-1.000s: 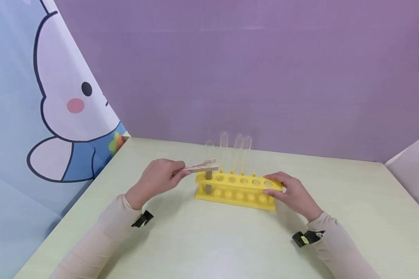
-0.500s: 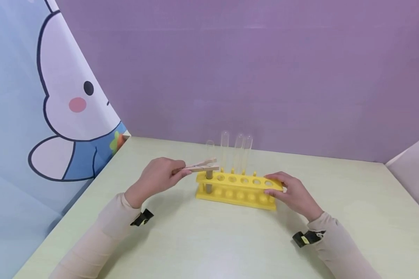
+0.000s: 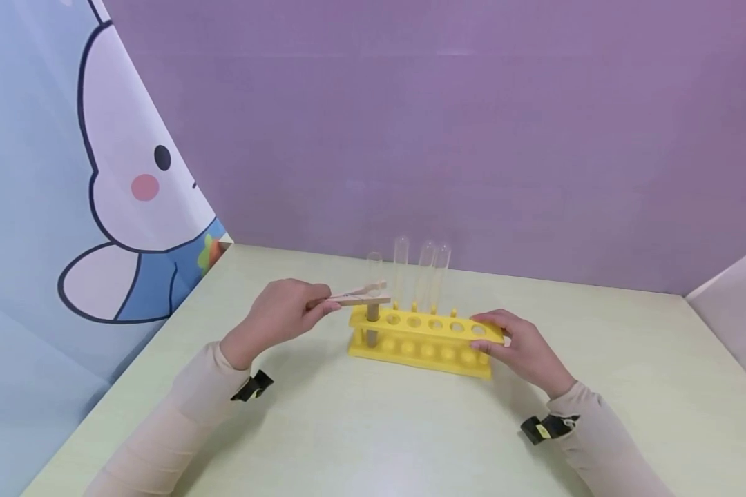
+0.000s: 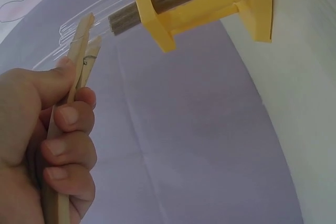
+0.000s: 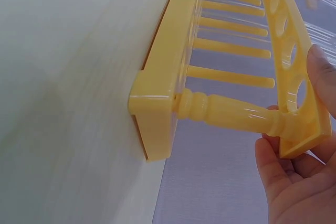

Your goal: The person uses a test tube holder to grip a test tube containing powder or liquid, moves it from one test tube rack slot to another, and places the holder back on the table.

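My left hand (image 3: 282, 314) grips a wooden test tube holder (image 3: 354, 301), its fingers curled round the handle in the left wrist view. The holder's tips lie at the upper part of a test tube (image 3: 372, 335) with grey-brown contents; whether they clamp the glass I cannot tell. That tube stands upright in the leftmost hole of a yellow test tube rack (image 3: 410, 363). With thumb below and fingers above, my right hand (image 3: 525, 348) holds the top plate at the rack's right end. In the right wrist view, the rack's end post (image 5: 231, 113) is close to the fingers.
Several clear test tubes (image 3: 400, 259) stand upside down along the rack's back row of pegs. The rack rests on a pale table (image 3: 373, 428). Behind rises a purple wall (image 3: 447, 138), and a cartoon-printed cloth (image 3: 31, 207) hangs at the left.
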`<state>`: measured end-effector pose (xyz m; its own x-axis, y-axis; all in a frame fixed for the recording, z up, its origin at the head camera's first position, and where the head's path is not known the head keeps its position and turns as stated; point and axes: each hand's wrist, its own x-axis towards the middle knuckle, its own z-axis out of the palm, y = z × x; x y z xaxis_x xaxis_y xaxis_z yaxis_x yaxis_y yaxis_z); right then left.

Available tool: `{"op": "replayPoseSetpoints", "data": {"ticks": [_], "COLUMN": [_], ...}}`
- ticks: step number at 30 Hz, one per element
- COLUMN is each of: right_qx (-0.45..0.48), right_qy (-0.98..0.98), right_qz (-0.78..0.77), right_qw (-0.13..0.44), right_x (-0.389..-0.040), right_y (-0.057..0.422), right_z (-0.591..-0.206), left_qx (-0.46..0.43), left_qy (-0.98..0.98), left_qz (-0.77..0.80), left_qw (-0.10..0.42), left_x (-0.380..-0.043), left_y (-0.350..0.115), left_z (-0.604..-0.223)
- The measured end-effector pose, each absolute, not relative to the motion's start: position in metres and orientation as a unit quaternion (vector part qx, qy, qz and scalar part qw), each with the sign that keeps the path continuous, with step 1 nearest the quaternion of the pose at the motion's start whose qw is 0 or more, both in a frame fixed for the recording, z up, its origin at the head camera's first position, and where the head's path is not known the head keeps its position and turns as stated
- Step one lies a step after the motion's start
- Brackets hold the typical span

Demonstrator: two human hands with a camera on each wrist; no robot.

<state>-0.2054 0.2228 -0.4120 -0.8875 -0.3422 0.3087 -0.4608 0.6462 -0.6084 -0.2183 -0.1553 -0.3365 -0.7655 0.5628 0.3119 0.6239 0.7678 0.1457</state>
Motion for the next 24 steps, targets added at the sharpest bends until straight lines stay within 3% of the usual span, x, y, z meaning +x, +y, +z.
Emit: {"op": "replayPoseSetpoints", "data": {"ticks": [24], "right_qx": [0.218], "right_qy": [-0.906], "right_qz": [0.354], "right_qw": [0.078], "right_x": [-0.2], "right_y": [0.22], "right_z": [-0.41], "left_qx": [-0.316], "left_qy": [-0.934], "left_qz": [-0.094], "left_qw": [0.138], "left_x": [-0.216], "left_y": [-0.159], "left_z": [-0.323]}}
